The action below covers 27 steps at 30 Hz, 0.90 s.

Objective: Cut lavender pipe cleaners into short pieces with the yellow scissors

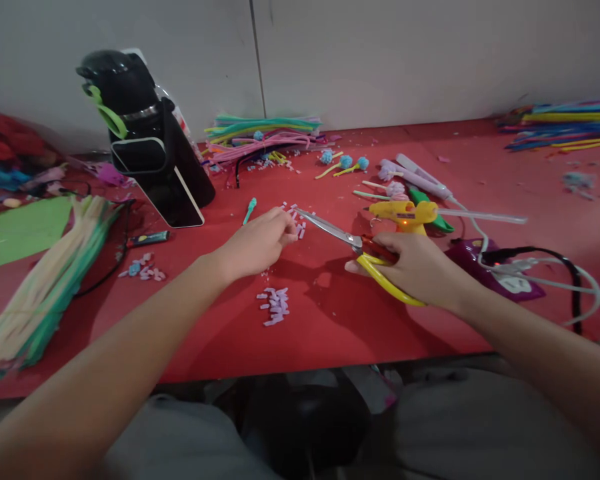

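Note:
My right hand point(420, 267) holds a pair of scissors point(333, 230) with yellow and red handles, its blades pointing left towards my other hand. My left hand point(260, 240) is closed, fingertips curled down by small lilac cut pieces point(301, 230); whatever it may pinch is hidden. A second pile of lilac pieces point(275, 305) lies nearer the table's front edge. Just behind my left hand is a short teal stem point(250, 209). Beyond my right hand stands a yellow glue gun point(403, 212) with a clear glue stick in its back.
A black bottle point(155, 153) with a phone-like pouch stands at back left. Bundled pipe cleaners lie at left point(55, 287), back point(265, 137) and right point(560, 123). A purple power strip point(500, 270) with cables sits right. Blue pompom stems point(345, 162) lie at the back.

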{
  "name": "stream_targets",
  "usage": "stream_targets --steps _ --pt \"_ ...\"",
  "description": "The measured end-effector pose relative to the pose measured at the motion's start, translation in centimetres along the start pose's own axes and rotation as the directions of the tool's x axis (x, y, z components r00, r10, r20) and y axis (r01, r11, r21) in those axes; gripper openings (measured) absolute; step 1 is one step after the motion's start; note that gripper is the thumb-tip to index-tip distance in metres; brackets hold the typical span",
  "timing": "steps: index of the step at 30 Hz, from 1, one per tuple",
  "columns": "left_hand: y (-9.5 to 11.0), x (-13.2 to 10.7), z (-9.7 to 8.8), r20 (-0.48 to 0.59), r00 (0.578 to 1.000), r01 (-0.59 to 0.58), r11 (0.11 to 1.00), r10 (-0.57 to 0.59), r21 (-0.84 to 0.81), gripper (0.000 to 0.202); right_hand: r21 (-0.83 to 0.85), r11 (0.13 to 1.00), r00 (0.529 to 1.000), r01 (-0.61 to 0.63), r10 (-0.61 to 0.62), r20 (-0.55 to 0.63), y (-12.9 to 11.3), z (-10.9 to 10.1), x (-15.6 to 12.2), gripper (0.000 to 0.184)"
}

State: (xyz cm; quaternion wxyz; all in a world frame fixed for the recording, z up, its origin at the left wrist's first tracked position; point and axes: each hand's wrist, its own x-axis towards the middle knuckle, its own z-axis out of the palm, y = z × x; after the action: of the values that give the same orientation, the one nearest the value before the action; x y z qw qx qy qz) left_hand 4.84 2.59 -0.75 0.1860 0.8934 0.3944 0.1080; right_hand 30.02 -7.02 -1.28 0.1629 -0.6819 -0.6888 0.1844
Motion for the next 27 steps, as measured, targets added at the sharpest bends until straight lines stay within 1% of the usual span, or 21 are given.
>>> stream_targets --steps 1,3,4,6,9,11,12,14,16,19,21,23,26,27 --pt "0.0 -0.6 -0.4 -0.023 0.998 0.056 0.997 -0.058 -0.058 0.01 0.009 1.0 1.0 -0.001 0.001 0.009 0.0 0.2 0.0 0.067" --pt "-0.1 -2.0 -1.1 -0.063 0.985 0.142 0.959 -0.162 -0.244 0.009 0.012 1.0 1.0 0.001 -0.001 0.014 -0.2 0.6 -0.1 0.065" --pt "-0.2 -2.8 -1.3 -0.096 0.971 0.174 0.921 -0.22 -0.348 0.009 0.019 1.0 1.0 0.011 -0.011 0.008 -0.4 0.8 -0.2 0.064" --pt "-0.2 -4.3 -1.5 -0.134 0.934 0.214 0.818 -0.331 -0.534 0.012 0.033 0.999 1.0 0.015 -0.015 0.013 -0.8 1.2 -0.4 0.063" --pt "0.0 -6.4 -1.2 -0.152 0.891 0.197 0.665 -0.428 -0.72 0.021 0.071 0.997 0.998 0.03 -0.034 0.046 -1.3 1.7 -0.7 0.062" --pt "0.1 -7.3 -0.8 -0.151 0.868 0.176 0.578 -0.473 -0.797 0.026 0.085 0.994 0.995 0.07 -0.075 0.063 -1.4 1.8 -1.0 0.063" --pt "0.2 -7.6 -0.7 -0.162 0.857 0.161 0.553 -0.489 -0.818 0.027 0.079 0.992 0.992 0.098 -0.103 0.071 -1.6 1.8 -1.1 0.063" --pt "0.4 -8.0 -0.6 -0.184 0.848 0.14 0.544 -0.498 -0.827 0.027 0.029 0.992 0.989 0.124 -0.126 0.077 -2.0 1.8 -1.5 0.06" --pt "0.5 -8.3 -0.6 -0.212 0.838 0.125 0.556 -0.502 -0.822 0.028 -0.083 0.993 0.991 0.078 -0.069 0.113 -2.8 1.7 -1.8 0.056" --pt "0.4 -8.6 -0.6 -0.243 0.831 0.104 0.568 -0.501 -0.816 0.034 -0.14 0.989 0.995 0.053 -0.041 0.087 -4.2 1.9 -2.1 0.052" --pt "0.1 -8.8 -0.2 -0.269 0.83 0.081 0.581 -0.49 -0.81 0.033 -0.165 0.986 0.998 0.031 -0.021 0.06 -4.9 2.5 -2.2 0.05" --pt "-0.2 -8.9 0.2 -0.284 0.84 0.06 0.6 -0.462 -0.798 0.031 -0.185 0.983 0.999 0.017 -0.011 0.034 -5.0 3.2 -2.1 0.046" --pt "-0.8 -8.6 1.0 -0.336 0.833 0.018 0.628 -0.44 -0.778 0.034 -0.208 0.978 1.0 0.02 -0.016 0.022 -4.6 4.0 -1.9 0.036" --pt "-0.9 -8.4 1.3 -0.355 0.829 0.003 0.638 -0.433 -0.77 0.036 -0.214 0.977 1.0 0.028 -0.024 0.02 -4.5 4.2 -1.8 0.035"
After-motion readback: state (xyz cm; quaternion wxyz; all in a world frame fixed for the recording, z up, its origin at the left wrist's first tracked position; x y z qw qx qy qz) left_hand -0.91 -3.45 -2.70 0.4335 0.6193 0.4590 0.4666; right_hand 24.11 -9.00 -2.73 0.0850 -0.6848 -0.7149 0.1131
